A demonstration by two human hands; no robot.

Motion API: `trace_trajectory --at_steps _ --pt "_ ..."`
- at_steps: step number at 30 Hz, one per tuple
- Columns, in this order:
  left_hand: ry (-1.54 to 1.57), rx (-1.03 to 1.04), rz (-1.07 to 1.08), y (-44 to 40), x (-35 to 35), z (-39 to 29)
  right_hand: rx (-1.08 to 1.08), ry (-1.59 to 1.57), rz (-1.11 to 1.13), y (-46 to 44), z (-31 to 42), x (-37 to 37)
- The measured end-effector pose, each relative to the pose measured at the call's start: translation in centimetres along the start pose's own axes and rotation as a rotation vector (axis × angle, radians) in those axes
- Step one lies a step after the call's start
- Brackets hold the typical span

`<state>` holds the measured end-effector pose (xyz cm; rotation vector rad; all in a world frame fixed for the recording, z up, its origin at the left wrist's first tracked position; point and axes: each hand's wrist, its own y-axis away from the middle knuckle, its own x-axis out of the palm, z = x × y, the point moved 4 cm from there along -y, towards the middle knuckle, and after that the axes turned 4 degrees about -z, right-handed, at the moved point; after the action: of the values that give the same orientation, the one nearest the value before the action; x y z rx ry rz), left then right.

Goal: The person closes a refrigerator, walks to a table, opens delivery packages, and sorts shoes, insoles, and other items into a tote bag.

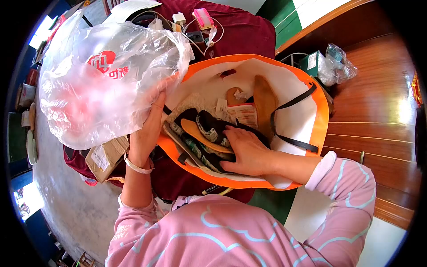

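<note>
My left hand [153, 113] is at the left rim of a large orange-edged bag [296, 113]. Its fingers are mostly covered by a crinkled clear plastic bag [106, 107] with red print, which they hold up. Inside the orange bag, my right hand [247, 151] grips a pile of dark cloth shoes [209, 127], thumb and fingers spread around them. A tan sole [200, 135] shows among the dark cloth. Farther in lie another tan sole [264, 100] and a printed packet [243, 114]. My right fingertips are partly lost against the dark cloth.
Chargers and cables [195, 38] lie on the dark red cloth [242, 31] at the back, near a pink object [203, 18]. A cardboard box [108, 155] sits at left. Wooden furniture [369, 115] stands at right, with a green box [310, 63] and crumpled plastic [336, 66].
</note>
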<state>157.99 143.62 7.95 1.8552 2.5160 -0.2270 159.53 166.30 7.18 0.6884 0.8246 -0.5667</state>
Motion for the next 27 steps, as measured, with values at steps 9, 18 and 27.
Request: trace_trajectory --at_steps 9,18,27 --pt "0.042 -0.014 0.006 -0.1 -0.1 0.9 0.107 0.176 0.049 -3.0 -2.7 1.7" --pt "0.097 0.032 0.067 -0.5 -0.1 0.8 0.095 -0.248 -0.549 -2.7 -2.8 -4.9" --pt "0.190 0.044 0.135 -0.3 0.8 -0.4 -0.024 -0.371 0.018 -3.8 -2.6 -0.9"
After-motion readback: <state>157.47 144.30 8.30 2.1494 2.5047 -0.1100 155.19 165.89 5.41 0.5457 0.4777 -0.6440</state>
